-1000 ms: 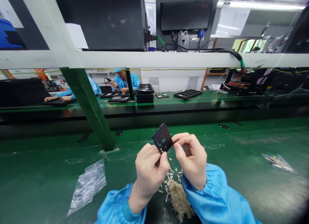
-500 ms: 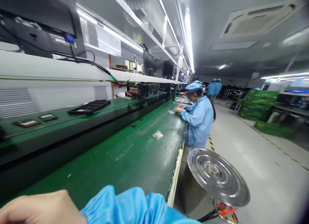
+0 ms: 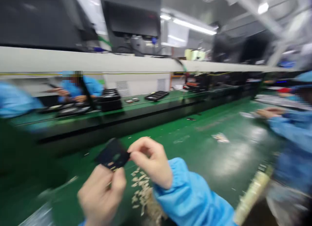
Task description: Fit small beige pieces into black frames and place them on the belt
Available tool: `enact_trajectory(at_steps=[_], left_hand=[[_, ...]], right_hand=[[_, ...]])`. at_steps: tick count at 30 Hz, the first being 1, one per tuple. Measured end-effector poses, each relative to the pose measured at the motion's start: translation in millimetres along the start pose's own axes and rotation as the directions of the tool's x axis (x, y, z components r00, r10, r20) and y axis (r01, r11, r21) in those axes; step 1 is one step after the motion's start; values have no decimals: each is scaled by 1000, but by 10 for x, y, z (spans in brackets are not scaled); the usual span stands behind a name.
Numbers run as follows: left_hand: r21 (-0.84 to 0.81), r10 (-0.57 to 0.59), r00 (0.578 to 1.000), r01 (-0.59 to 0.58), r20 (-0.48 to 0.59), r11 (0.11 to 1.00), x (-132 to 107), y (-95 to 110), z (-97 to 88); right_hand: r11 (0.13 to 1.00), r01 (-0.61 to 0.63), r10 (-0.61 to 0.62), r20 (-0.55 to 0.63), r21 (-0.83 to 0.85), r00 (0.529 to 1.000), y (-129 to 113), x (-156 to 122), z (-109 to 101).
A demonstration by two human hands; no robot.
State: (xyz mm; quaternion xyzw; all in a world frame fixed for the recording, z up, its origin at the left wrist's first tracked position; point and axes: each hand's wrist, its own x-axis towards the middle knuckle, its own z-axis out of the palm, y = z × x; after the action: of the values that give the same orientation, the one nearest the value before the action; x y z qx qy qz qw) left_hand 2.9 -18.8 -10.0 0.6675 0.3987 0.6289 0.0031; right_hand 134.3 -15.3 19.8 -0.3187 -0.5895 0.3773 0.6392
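A small black plate with cut-outs [image 3: 112, 157] is held between both hands above the green bench [image 3: 195, 148]. My left hand [image 3: 101, 195] grips its lower edge with fingers closed. My right hand [image 3: 149, 161] pinches its right edge between thumb and fingers. Below the hands lies a heap of small beige parts [image 3: 142, 190]. The picture is smeared by motion.
A raised green conveyor [image 3: 151, 104] runs behind the bench, carrying black trays [image 3: 156, 95] and a stack of trays [image 3: 109, 100]. People in blue coats work across it [image 3: 78, 86] and at the right [image 3: 292, 128]. A small clear bag [image 3: 220, 137] lies on the bench. Monitors hang overhead.
The view swung far right down the line half a second ago, then came back to the hands. Both hands still hold the black plate as they did a second ago.
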Motion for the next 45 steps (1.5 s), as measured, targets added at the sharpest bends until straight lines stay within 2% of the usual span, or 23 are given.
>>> enact_trajectory(at_steps=[2,4,8,13,19,32,45], left_hand=[[109,122,992,-125,30,986,7,49,-122],[129,140,989,-145,48,981,30,64,-109],[113,123,991,-128,54,985,51,66,-38],[62,111,992,-115,65,991,45,77,-59],[47,156,985,-160,79,986,78,72,-69],[115,233,970,-239,64,964,120,79,-87],[-20,221,970,-220,104,975,135,68,-84]], right_hand=[[999,29,-29,16,29,999,69,33,-3],[998,14,-17,42,60,999,134,47,13],[997,14,-18,51,71,999,134,7,25],[996,-2,-5,82,85,997,117,6,-10],[975,-126,98,156,184,983,133,32,-33],[953,-190,152,170,234,974,100,39,-29],[921,-242,191,187,306,964,131,41,-37]])
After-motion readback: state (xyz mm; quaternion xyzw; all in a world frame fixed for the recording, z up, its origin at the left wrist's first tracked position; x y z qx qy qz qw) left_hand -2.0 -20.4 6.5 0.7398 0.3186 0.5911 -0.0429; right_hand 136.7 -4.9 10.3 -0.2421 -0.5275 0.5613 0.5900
